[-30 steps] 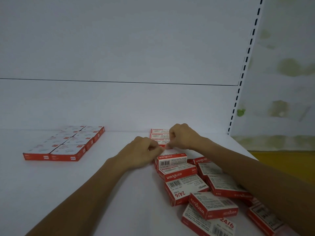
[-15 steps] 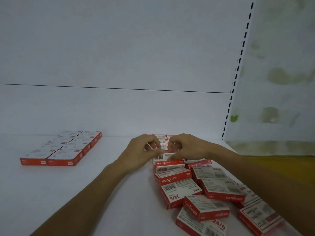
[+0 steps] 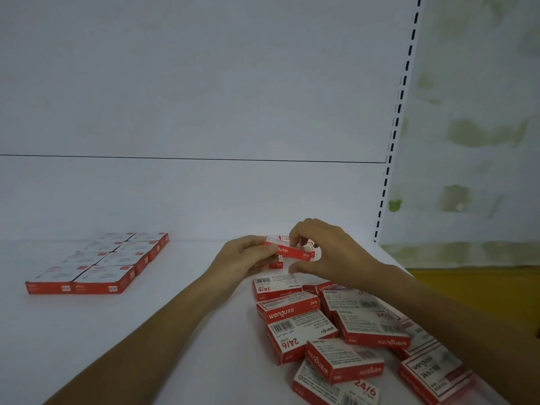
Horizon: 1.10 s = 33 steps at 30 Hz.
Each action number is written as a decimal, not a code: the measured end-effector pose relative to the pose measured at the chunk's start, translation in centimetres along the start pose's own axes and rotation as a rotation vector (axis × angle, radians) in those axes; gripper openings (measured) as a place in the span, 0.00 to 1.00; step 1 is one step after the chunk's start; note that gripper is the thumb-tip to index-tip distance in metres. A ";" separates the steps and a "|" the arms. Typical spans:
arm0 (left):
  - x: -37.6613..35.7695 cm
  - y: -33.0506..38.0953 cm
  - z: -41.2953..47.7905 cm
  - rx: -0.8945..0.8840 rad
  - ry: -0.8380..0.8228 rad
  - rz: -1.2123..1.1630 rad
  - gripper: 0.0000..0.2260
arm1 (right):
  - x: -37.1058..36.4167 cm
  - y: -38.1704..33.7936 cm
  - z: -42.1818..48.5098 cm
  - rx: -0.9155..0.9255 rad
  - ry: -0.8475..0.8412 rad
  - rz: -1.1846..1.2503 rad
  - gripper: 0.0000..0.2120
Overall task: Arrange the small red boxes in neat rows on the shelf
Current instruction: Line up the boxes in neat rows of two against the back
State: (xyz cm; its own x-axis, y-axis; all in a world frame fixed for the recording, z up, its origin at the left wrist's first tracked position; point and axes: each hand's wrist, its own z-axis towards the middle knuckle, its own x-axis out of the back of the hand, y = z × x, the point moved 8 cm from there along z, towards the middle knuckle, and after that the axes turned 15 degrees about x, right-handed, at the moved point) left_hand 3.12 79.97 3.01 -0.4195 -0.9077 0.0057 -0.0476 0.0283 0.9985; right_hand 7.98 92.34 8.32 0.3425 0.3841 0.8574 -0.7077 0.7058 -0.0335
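Head view: my two hands meet over the back of the white shelf [image 3: 175,331], right of centre.
Held box: one small red box [image 3: 292,250] is lifted clear of the shelf, tilted, its long red edge toward me.
Left hand [image 3: 248,258]: thumb and fingers clenched on the box's left end.
Right hand [image 3: 327,252]: fingertips curled over the box's right end from above, thumb stretched out below and apart from it; whether this hand bears any load I cannot tell.
Row under way: a few boxes lie flat at the back wall behind my hands, mostly hidden.
Finished block [image 3: 99,264]: two neat columns of boxes, flat and edge to edge, well apart on the left.
Loose pile [image 3: 330,331]: boxes at mixed angles near me on the right, some leaning on others.
Handling, my judgement: stiff printed card, light, with flat faces and sharp corners; the glossy print may slip a little under dry fingers.
Where to hold: the two short ends, or thumb and finger across the narrow long sides; this leaves the broad face free to lie flat.
Caution: squeezing the broad faces could dent the card.
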 end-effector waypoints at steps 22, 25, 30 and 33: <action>0.6 1.7 -0.9 -0.235 0.262 0.426 0.12 | 0.1 2.3 -1.0 -0.107 0.054 0.095 0.19; 0.9 1.0 -0.6 -0.199 0.323 0.714 0.16 | -0.2 3.2 -1.3 -0.159 0.048 0.110 0.18; 1.4 -0.4 -0.1 -0.123 0.194 0.981 0.19 | -0.1 5.0 -2.5 -0.310 0.056 0.100 0.16; 1.0 -0.7 -0.1 -0.132 0.113 0.959 0.13 | -0.7 5.7 -3.2 -0.358 0.029 0.114 0.15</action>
State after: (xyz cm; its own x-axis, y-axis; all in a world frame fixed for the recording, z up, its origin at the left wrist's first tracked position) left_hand 2.85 78.95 2.37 -0.1374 -0.5588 0.8178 0.3732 0.7356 0.5654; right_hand 5.72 98.00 5.88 0.2950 0.4848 0.8234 -0.4830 0.8192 -0.3092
